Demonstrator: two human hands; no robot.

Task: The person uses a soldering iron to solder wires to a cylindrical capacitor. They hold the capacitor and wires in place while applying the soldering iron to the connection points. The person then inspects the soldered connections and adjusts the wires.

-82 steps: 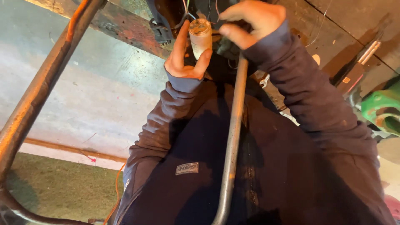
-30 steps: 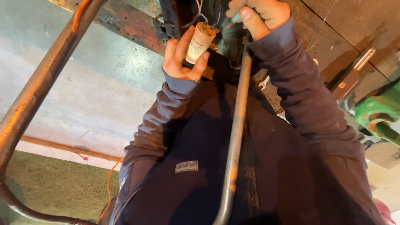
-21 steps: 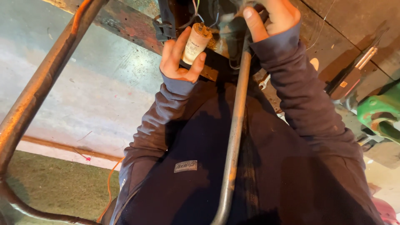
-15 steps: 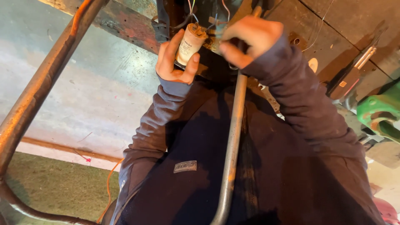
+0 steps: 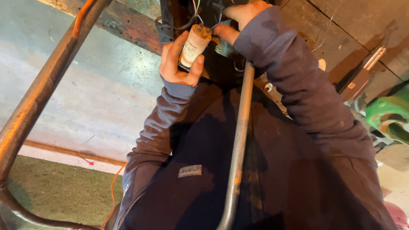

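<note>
Biggest thing in view is the dark jacket [image 5: 255, 170], sleeves running up to both hands near the top of the frame. Way off to the left of the hands there's a thick rusty pipe [image 5: 47, 89] slanting across a pale concrete slab [image 5: 98, 98], with a patch of green floor [image 5: 59, 191] under it. A thinner grey tube [image 5: 238, 145] runs down from just below the right hand, straight over the jacket, and bends at the bottom. Well off to the right of the hands sits a green machine part [image 5: 390, 115], and next to it a dark tool with a metal tip [image 5: 362, 72].

Left hand [image 5: 177, 59]: grip is clamped around a small cream cylinder [image 5: 195, 42], fingers on the left side, thumb on the right, cylinder tilted a bit with its top end pointing up toward some dark gear I can't really make out.

Right hand [image 5: 238, 19]: just right of the cylinder's top, fingertips pinched together at the thin wires [image 5: 197, 10] coming off that end. Whether the grip really has a wire or only touches it, can't tell, too small and dark up there.
</note>
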